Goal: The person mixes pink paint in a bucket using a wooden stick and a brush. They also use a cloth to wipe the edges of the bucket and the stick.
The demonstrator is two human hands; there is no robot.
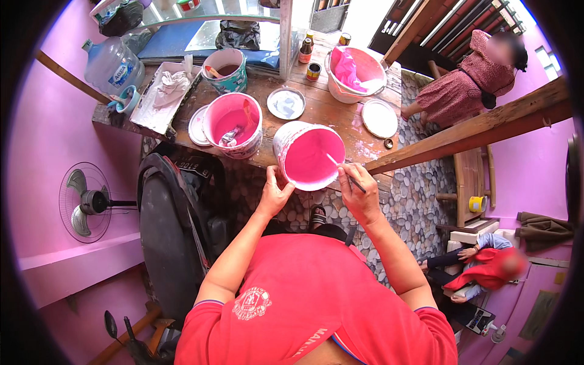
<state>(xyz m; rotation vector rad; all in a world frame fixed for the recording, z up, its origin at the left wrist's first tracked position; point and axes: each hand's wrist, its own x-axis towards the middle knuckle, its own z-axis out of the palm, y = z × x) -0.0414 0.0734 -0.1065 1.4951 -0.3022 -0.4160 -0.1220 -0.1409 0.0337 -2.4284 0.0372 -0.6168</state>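
My left hand [274, 191] grips the lower left rim of a tilted bucket of pink paint [304, 158] at the table's front edge. My right hand [359, 191] holds a slender stick [330, 158] whose pale, pink-smeared end reaches into that bucket, while its dark end sticks out below my fingers. Just left is a second pink bucket [243, 146] containing an orange-handled tool and a silvery object I cannot make out, beside a white lid [198, 125]. Behind them lie a round lid with pale residue [286, 103], a teal bucket [229, 79] and a white paint tray [152, 115].
Other containers [356, 85] crowd the wooden table [377, 152]. A wooden beam [462, 134] crosses at the right. A dark scooter [170, 237] and a fan [91, 201] are left. A standing person [468, 79] is upper right; another, in red [480, 271], sits lower right.
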